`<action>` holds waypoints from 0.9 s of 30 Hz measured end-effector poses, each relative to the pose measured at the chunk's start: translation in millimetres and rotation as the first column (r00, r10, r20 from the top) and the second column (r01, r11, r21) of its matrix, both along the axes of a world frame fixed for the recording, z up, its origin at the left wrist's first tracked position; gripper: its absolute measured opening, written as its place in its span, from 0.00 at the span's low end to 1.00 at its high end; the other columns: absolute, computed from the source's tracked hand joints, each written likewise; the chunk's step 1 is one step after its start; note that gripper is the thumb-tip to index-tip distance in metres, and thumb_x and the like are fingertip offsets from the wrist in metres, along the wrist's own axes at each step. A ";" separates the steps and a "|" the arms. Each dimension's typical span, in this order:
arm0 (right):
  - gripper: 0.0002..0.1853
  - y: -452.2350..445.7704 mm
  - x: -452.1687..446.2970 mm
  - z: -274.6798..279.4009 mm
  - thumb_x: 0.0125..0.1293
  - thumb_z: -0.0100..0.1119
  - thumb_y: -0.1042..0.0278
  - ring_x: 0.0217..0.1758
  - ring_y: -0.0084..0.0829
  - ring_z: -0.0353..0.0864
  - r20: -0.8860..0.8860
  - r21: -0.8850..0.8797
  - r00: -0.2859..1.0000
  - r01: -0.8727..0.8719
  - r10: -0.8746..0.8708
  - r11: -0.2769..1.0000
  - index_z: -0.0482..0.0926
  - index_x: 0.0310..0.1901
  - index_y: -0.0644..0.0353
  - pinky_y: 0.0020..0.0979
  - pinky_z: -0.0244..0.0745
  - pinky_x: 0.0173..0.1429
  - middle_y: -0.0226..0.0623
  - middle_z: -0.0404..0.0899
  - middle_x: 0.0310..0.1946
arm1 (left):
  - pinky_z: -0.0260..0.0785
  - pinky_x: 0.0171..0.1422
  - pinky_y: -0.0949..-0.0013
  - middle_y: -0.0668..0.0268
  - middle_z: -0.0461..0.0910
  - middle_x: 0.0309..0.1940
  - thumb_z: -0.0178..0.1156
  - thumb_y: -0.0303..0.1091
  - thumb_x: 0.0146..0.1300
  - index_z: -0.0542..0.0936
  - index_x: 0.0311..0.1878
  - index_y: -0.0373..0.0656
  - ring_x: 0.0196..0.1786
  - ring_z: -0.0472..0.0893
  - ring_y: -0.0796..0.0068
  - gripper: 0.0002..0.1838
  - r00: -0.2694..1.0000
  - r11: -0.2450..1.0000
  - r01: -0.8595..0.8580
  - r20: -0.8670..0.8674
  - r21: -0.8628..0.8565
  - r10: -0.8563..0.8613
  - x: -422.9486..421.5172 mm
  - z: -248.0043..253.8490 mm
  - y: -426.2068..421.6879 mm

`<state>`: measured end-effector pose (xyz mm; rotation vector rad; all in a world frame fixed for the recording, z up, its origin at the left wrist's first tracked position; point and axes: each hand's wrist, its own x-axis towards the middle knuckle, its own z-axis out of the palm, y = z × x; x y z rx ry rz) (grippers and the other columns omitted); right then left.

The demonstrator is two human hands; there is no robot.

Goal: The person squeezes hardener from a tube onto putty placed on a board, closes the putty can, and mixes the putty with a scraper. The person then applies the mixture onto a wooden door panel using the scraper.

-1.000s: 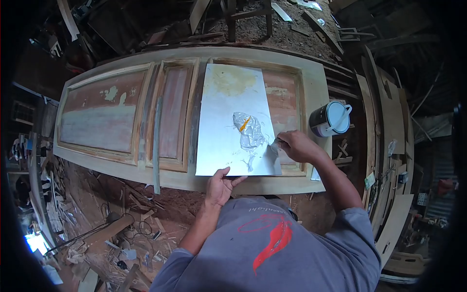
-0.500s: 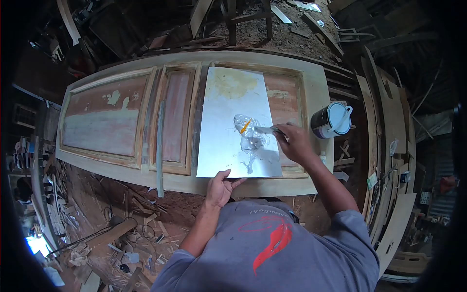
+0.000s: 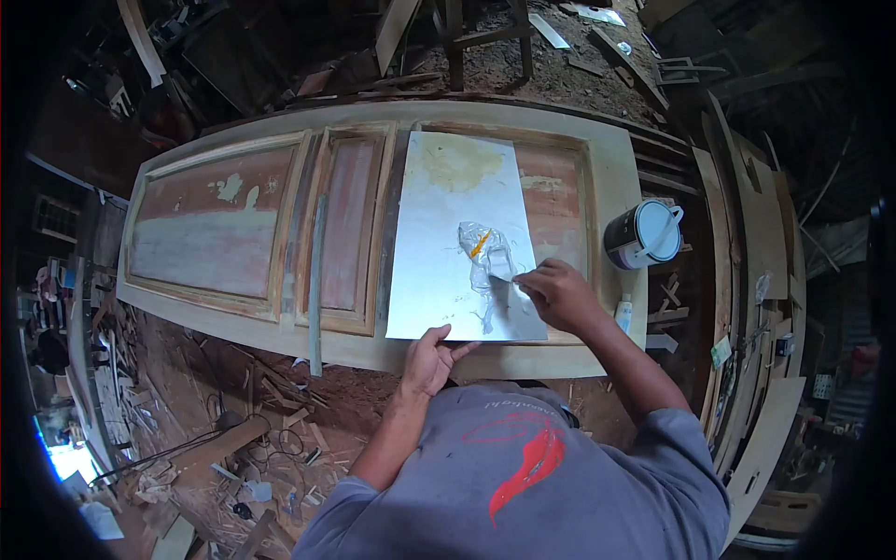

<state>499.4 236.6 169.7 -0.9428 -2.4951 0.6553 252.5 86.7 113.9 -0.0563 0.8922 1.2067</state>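
Note:
A white board (image 3: 439, 289) lies across the panelled wooden door (image 3: 611, 159). On it sits a smeared patch of grey putty (image 3: 476, 271) with a yellow-orange streak of paste (image 3: 481, 245), and a dried tan stain marks the far end. My right hand (image 3: 558, 294) is closed around a putty knife (image 3: 502, 276), whose blade touches the near right part of the putty; its handle is mostly hidden by my fingers. At the board's near edge, my left hand (image 3: 429, 362) grips it, thumb on top and fingers beneath.
A paint-style can (image 3: 644, 235) with a pale lid and handle stands at the door's right end. Near it is a small white tube (image 3: 623, 311). A thin wood strip (image 3: 315, 299) lies across the door. Scrap wood (image 3: 280, 411) litters the floor; planks (image 3: 765, 233) lean at right.
My right hand has drawn the putty knife down toward me, and the putty is more spread. My left hand keeps its hold on the board. The view has shifted slightly.

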 end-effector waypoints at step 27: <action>0.08 -4.7 -22.8 61.8 0.72 0.65 0.71 0.40 0.54 0.87 -0.104 -0.413 0.988 0.061 -0.114 0.909 0.84 0.46 0.67 0.45 0.80 0.46 0.54 0.86 0.38 | 0.76 0.77 0.42 0.49 0.78 0.64 0.48 0.29 0.80 0.69 0.67 0.22 0.67 0.82 0.55 0.21 0.999 0.999 0.029 -0.019 0.018 -0.029 -1.1 -9.9 -3.8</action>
